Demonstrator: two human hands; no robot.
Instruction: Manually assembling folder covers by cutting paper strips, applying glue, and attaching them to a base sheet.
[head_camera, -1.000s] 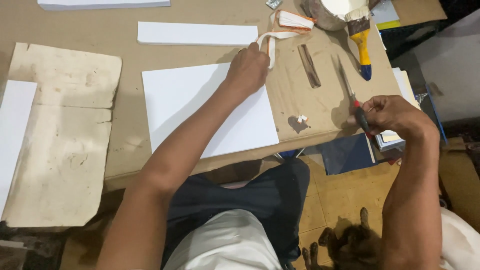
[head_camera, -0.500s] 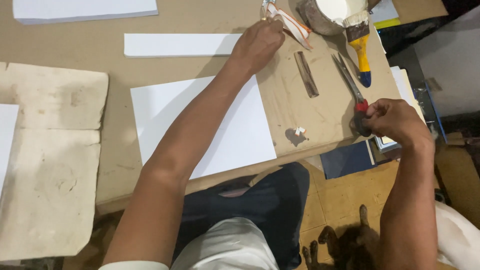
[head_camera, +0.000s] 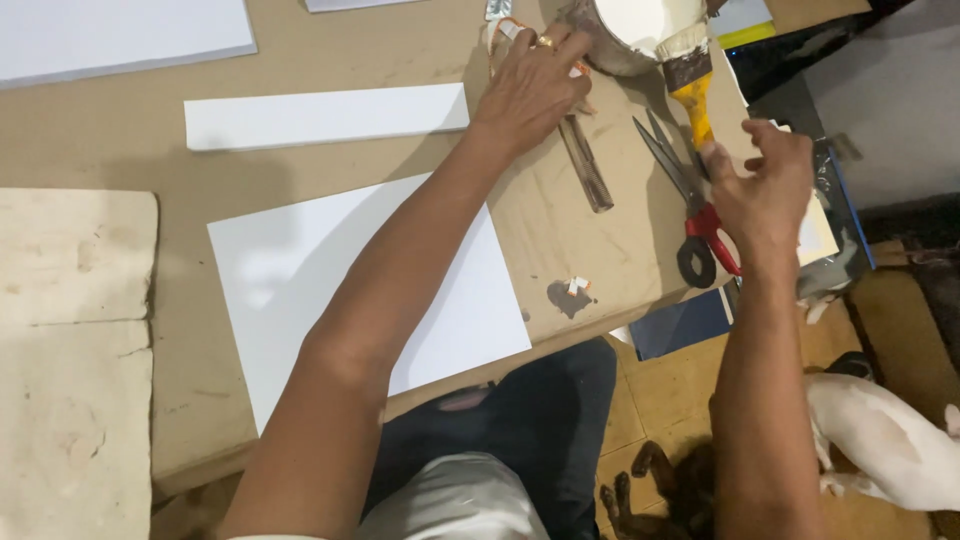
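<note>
My left hand (head_camera: 535, 85) reaches across the brown cardboard table (head_camera: 620, 240) and closes over an orange-and-white strip (head_camera: 508, 30) near the far edge. My right hand (head_camera: 765, 190) hovers with fingers apart, its fingertips at the end of a yellow-handled brush (head_camera: 693, 100). The brush leans on a bowl of white paste (head_camera: 635, 25). Red-handled scissors (head_camera: 690, 215) lie shut on the cardboard just left of that hand. A large white sheet (head_camera: 300, 290) lies under my left forearm, and a long white strip (head_camera: 320, 115) lies beyond it.
A brown flat stick (head_camera: 585, 165) lies beside the scissors. A white board (head_camera: 120, 35) sits at the far left, a worn beige slab (head_camera: 70, 330) at the near left. A white animal (head_camera: 890, 440) and dark paws (head_camera: 650, 480) are on the floor.
My left hand carried the orange-and-white strip toward the far edge. My right hand let go of the scissors, which now lie on the cardboard, and rose to the brush handle.
</note>
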